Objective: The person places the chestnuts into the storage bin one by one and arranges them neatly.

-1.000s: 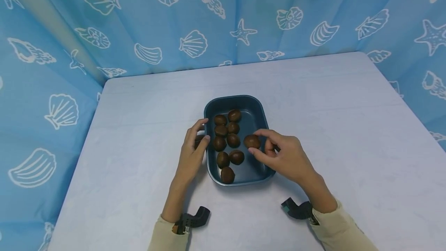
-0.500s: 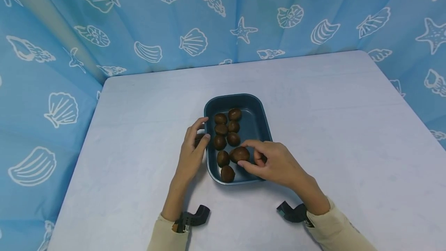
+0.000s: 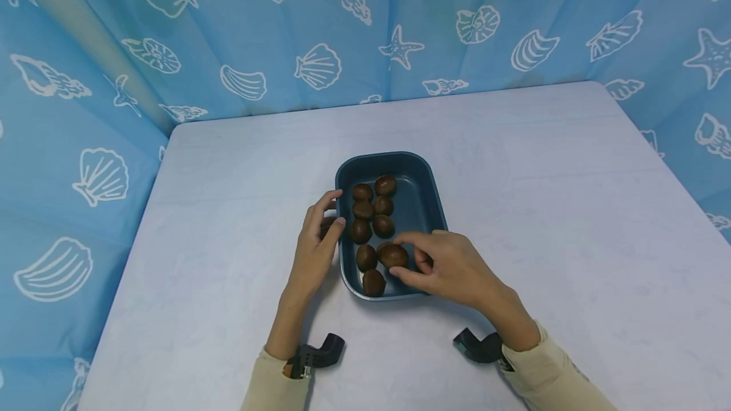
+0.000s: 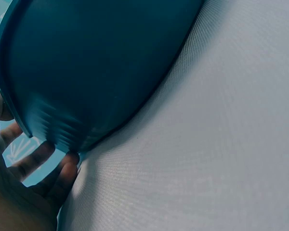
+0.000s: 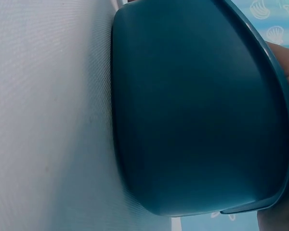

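Note:
A dark blue rectangular tray (image 3: 425, 208) lies on the table, with several brown chestnuts (image 3: 366, 259) grouped toward its left side. My right hand (image 3: 451, 268) reaches over the tray's right rim. Its thumb and index finger pinch one chestnut (image 3: 394, 256), which overlaps another one just behind it. My left hand (image 3: 315, 246) rests at the left rim, thumb and fingertips touching the edge. In the left wrist view, several extended fingers (image 4: 36, 161) lie against the ribbed outer wall. The right wrist view shows mostly the tray's outer side (image 5: 197, 110), which hides the chestnuts.
A white cloth covers the table (image 3: 531, 163). Behind it and at the sides hangs a blue curtain (image 3: 200, 24) with white shell prints. A black camera mount (image 3: 322, 352) sits at the left wrist, and another black mount (image 3: 478, 346) at the right.
My right hand has moved down and left inside the tray with its chestnut, to beside the lower chestnuts, and has barely shifted since. The left hand stays at the rim.

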A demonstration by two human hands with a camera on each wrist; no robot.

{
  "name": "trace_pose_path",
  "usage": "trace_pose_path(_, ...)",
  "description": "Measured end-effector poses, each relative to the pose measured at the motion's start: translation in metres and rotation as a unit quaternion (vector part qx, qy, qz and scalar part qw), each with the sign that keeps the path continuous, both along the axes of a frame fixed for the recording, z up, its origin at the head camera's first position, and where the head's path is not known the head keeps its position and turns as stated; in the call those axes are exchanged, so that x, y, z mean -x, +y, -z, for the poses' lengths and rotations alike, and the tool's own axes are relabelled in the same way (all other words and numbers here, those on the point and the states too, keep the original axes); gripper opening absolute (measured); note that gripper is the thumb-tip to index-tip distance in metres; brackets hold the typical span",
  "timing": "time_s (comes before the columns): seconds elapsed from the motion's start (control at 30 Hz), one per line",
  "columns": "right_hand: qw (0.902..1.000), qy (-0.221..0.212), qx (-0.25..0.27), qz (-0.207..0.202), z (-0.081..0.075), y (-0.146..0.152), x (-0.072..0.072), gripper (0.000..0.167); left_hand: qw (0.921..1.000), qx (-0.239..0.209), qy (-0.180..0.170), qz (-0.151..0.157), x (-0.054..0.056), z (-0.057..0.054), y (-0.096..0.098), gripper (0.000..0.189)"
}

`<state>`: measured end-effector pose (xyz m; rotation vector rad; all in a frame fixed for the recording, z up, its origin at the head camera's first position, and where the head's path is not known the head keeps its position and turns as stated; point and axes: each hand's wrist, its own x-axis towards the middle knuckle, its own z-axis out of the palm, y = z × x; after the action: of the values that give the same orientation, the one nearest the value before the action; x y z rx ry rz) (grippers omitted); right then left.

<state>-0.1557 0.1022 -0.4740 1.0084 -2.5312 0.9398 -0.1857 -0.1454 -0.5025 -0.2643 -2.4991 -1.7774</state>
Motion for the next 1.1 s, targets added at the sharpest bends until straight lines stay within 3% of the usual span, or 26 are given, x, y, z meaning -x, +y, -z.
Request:
trace_pose_path(0.17, 0.9982, -0.006, -0.058, 0.015, -0.001, 0.000, -0.001, 0.035, 1.0000, 0.010, 0.000, -0.002, -0.001, -0.001, 0.000, 0.046)
trace_pose_path(0.57, 0.9949, -0.026, -0.098, 0.006, -0.006, -0.002, -0.002, 0.035, 1.0000, 0.006, -0.006, -0.002, -0.002, -0.003, -0.001, 0.046)
trace_pose_path(0.67, 0.9928, -0.034, -0.115, 0.006, -0.008, -0.003, -0.002, 0.036, 0.9999, 0.000, -0.015, -0.001, -0.004, -0.010, 0.001, 0.047)
trace_pose_path(0.9, 0.9853, -0.071, -0.155, 0.016, -0.015, -0.006, -0.003, 0.036, 0.9997, 0.002, -0.025, 0.007, -0.017, -0.046, 0.007, 0.047)
trace_pose_path(1.0, 0.9843, -0.079, -0.157, 0.018, -0.016, -0.007, -0.004, 0.033, 0.9996, 0.001, -0.029, 0.004, -0.019, -0.050, 0.009, 0.046)
trace_pose_path(1.1, 0.9896, -0.065, -0.127, 0.015, -0.013, -0.005, -0.003, 0.032, 0.9996, -0.002, -0.029, 0.001, -0.018, -0.048, 0.010, 0.046)
